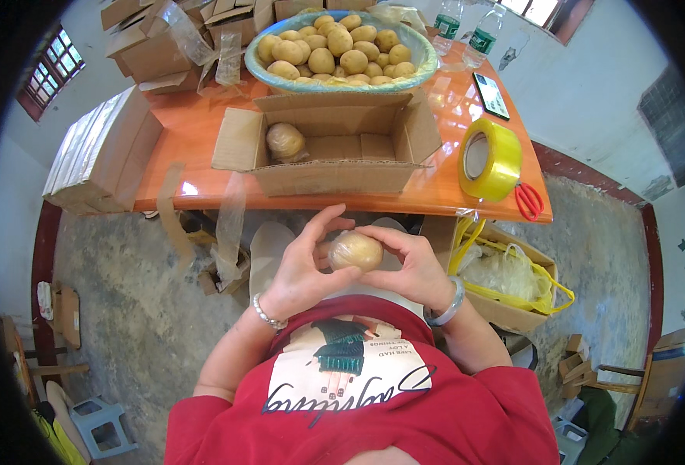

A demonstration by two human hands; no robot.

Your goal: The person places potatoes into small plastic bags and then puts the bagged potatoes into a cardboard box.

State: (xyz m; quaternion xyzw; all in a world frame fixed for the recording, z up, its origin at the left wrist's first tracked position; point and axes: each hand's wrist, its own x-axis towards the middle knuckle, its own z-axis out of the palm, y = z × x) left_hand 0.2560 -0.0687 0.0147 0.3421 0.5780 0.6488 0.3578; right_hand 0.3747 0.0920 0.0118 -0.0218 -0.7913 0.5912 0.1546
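Between my two hands, in front of the table edge, is a potato [355, 251] in clear plastic film. My left hand [314, 256] grips it from the left, thumb beneath and fingers behind. From the right, the thumb and forefinger of my right hand [415, 261] hold it too. On the table just beyond stands an open cardboard box [330, 180], its flaps spread. A wrapped potato [286, 142] rests in its left end. Behind the box, a large basin [253, 65] lined with thin plastic is heaped with bare potatoes [340, 42].
A yellow tape roll [490, 161], red-handled scissors [529, 201] and a phone [491, 96] lie at the table's right. Two plastic bottles [484, 38] stand behind. Taped boxes [107, 151] are at left; tape strips [230, 215] hang off the edge. A carton [508, 273] of plastic bags sits below right.
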